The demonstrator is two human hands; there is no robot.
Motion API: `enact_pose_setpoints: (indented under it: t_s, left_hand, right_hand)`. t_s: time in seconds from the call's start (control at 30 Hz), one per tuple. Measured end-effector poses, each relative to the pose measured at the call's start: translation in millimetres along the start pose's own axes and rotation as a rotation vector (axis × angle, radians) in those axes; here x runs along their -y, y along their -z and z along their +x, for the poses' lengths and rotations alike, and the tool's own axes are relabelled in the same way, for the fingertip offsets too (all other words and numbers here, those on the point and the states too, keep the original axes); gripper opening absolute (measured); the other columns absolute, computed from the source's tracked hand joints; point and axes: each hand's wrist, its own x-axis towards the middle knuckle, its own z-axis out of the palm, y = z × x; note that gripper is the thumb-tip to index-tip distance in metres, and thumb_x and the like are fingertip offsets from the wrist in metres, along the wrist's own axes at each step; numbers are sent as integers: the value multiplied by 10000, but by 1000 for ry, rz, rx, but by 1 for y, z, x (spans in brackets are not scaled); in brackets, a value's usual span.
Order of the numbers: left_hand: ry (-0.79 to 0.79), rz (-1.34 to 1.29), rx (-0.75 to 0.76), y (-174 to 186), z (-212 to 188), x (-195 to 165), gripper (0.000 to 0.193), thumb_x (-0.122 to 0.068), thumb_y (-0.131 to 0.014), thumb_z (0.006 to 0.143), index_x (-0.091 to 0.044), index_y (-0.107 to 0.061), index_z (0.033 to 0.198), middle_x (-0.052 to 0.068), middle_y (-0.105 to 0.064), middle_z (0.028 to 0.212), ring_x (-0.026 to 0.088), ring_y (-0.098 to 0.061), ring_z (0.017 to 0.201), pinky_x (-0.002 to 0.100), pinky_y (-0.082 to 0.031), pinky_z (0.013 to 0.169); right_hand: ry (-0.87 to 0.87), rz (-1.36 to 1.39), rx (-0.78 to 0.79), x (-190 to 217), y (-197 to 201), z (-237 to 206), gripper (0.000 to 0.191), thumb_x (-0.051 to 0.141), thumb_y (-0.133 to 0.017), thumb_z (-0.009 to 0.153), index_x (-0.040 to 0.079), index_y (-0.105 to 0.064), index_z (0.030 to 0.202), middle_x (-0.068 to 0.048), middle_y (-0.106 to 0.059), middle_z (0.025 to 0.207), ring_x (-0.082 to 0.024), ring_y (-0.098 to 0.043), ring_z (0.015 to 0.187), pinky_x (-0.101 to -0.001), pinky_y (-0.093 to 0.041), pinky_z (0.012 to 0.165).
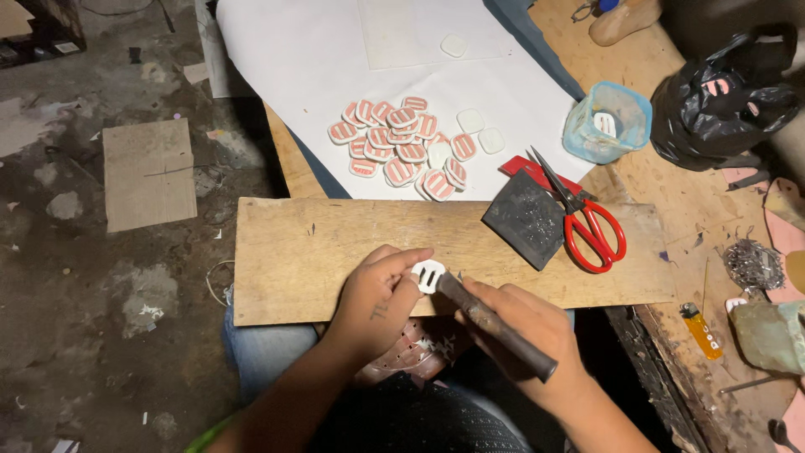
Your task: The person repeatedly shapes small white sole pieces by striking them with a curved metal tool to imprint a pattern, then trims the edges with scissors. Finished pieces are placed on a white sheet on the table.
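White slotted piece (428, 274), a small rounded tile with two cut slots, sits on the near edge of the wooden board (293, 252), which lies across the person's lap. It looks light, thin and probably somewhat flexible, so it would likely skid or flip unless pinned flat. The safest hold seems to be on its outer rim, clear of the slots.

Largest around it, the workbench (671, 193) carries a white sheet (293, 59), a black plastic bag (725, 101) and a clear blue tub (608, 122). The floor (84, 252) to the left is rough concrete with a cardboard scrap (149, 172).

On the board rest a dark square pad (524, 220) and red-handled scissors (587, 220). A heap of pink-striped pieces (402, 147) lies on the sheet.

The left hand (377, 298) curls its fingertips onto the piece, pressing it down. The right hand (524, 335) is closed around a dark round-handled tool (495, 323) whose tip meets the piece.
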Motion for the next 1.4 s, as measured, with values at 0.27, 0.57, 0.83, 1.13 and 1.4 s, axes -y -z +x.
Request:
enact_pose_setpoints:
  t_s: [0.27,0.57,0.83,1.13,1.4]
  left_hand:
    - [278,-190,45,3,-3,-3,239,-55,-626,944,-7,-680,1171,107,-686,896,127,-620,728,262,-509,620]
    - [-233,247,36,9,-7,-8,171,-54,-618,910,-11,-691,1059,99,-687,981,164,-670,818,307,-544,722]
    - [275,-346,198,5,7,1,191,-23,-601,913,18,-684,1080,76,-742,870,133,-684,762,283,-557,713]
    - [-101,169,17,9,1,3,289,-50,-586,926,-14,-741,1167,88,-700,1065,135,-653,935,265,-518,844]
    - [137,-22,43,6,0,10,221,-48,-612,913,14,-694,1108,86,-693,958,118,-644,817,262,-555,736]
  right_hand:
    - [-218,211,32,-10,-5,-3,377,145,-811,814,2,-736,1155,-112,-784,951,-187,-764,804,-288,-591,733]
    - [-100,83,64,-13,-11,2,402,152,-797,809,25,-725,1183,-100,-696,824,-225,-706,716,-320,-551,652]
    - [197,-199,-9,0,-19,-5,472,183,-708,805,44,-682,1255,-72,-533,702,-253,-570,614,-383,-432,568]
    - [44,72,33,-5,-14,0,445,115,-801,791,9,-680,1206,-84,-595,723,-230,-624,610,-336,-482,549]
    - [-49,135,6,-7,-20,2,362,82,-807,814,25,-698,1154,-78,-654,779,-214,-662,633,-321,-529,584]
